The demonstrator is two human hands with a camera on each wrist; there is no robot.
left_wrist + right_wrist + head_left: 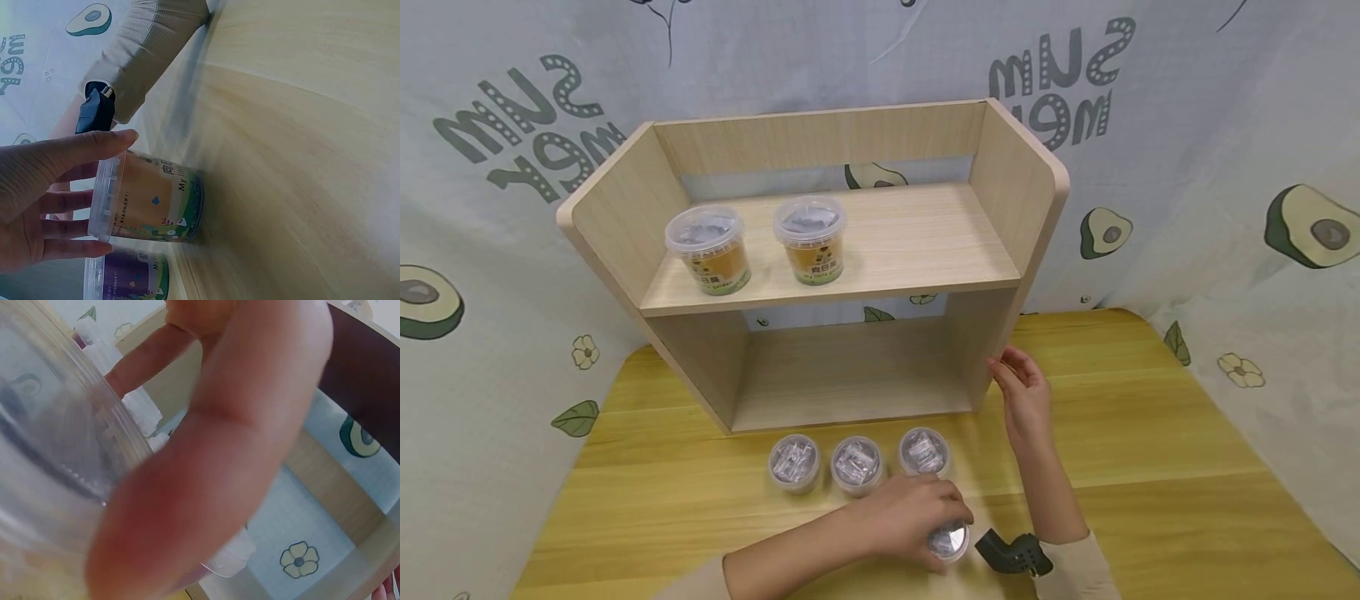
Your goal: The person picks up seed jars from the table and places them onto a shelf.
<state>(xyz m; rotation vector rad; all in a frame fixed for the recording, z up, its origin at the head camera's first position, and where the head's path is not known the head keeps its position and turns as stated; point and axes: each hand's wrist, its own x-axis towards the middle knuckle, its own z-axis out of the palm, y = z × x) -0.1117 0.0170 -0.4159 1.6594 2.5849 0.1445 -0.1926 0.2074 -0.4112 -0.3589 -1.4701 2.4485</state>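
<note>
My left hand (pixel 910 517) grips the lid end of a clear-lidded plastic tub (pixel 950 540), thumb on one side and fingers on the other. The left wrist view shows this tub's orange label (pixel 162 200), with green at the base. It stands upright at the right end of several tubs. In the right wrist view the left hand's blurred fingers (pixel 206 444) cross in front, beside the see-through lid (pixel 69 412). My right hand (pixel 1024 400) touches the front edge of the wooden shelf's right side panel (pixel 1026 192), its fingers loosely bent and partly hidden.
Three more lidded tubs, at the left (pixel 794 462), middle (pixel 857 465) and right (pixel 924 452), stand before the shelf. A purple-labelled tub (pixel 137 275) shows beside the held one. Two orange-labelled tubs, left (pixel 707 258) and right (pixel 810 242), stand on the upper board (pixel 917 233).
</note>
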